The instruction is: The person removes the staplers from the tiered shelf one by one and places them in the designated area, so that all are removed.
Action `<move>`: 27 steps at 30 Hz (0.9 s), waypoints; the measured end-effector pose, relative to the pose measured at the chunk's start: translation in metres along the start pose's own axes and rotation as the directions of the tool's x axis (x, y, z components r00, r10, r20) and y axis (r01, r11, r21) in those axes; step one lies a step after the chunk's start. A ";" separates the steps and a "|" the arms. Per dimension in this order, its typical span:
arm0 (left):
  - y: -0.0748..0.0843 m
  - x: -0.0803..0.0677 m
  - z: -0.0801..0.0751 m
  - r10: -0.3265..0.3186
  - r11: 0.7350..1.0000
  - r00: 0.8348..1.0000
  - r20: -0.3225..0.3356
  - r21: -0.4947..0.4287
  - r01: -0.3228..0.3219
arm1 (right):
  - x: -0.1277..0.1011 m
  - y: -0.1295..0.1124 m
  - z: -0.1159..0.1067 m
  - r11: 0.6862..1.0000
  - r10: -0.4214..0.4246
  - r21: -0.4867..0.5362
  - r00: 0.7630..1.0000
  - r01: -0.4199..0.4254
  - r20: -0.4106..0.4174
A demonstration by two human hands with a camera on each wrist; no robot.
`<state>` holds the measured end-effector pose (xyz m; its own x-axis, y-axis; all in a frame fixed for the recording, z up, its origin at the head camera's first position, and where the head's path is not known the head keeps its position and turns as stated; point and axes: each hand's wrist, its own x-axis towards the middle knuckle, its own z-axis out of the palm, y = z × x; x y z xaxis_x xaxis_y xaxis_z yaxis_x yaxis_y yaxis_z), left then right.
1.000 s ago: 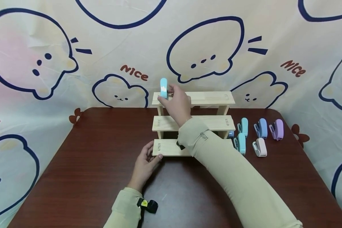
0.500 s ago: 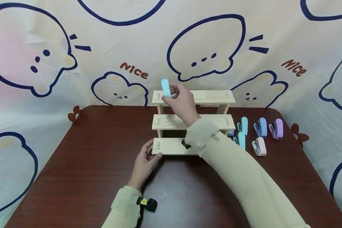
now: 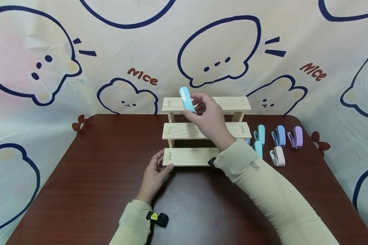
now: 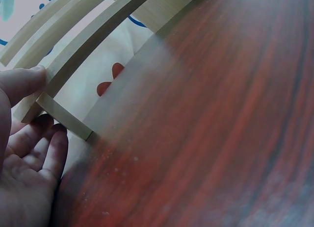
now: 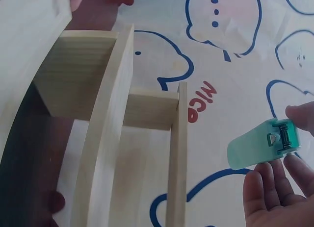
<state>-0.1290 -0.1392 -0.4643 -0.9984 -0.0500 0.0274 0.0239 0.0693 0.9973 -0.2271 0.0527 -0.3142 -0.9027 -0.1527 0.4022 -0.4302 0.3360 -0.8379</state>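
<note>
Right hand (image 3: 211,119) pinches a light blue clip (image 3: 186,99) between thumb and fingertips, holding it tilted in the air just in front of the top step of a three-step wooden shelf (image 3: 184,156). Left hand (image 3: 154,174) rests on the table (image 3: 89,177) at the near left corner of the lowest step, thumb on its top and fingers relaxed. Right of the shelf stand more clips (image 3: 278,143), teal, blue, purple and pale pink.

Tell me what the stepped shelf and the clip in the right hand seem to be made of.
Stepped shelf: pale unfinished wood, seemingly pine; straight grain shows, matte.
Light blue clip, pinched by the right hand: probably smooth plastic, slightly glossy, with a metal spring visible in the right wrist view.
</note>
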 end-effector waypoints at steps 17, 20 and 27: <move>-0.031 0.009 -0.001 0.013 1.000 1.000 -0.016 -0.020 -0.014 | -0.046 0.005 -0.071 0.991 0.081 0.110 0.997 -0.080 -0.010; -0.030 0.009 0.000 0.004 1.000 1.000 -0.021 -0.014 -0.005 | -0.054 0.019 -0.088 0.990 0.109 0.096 0.994 -0.106 -0.025; -0.026 0.007 -0.001 0.001 1.000 0.999 -0.035 0.011 -0.001 | -0.075 0.046 -0.123 0.992 0.129 0.011 0.987 -0.128 -0.100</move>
<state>-0.1370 -0.1422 -0.4902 -0.9959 -0.0846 0.0306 0.0238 0.0807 0.9965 -0.1784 0.1940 -0.3375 -0.9453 -0.0148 0.3258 -0.3110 0.3423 -0.8866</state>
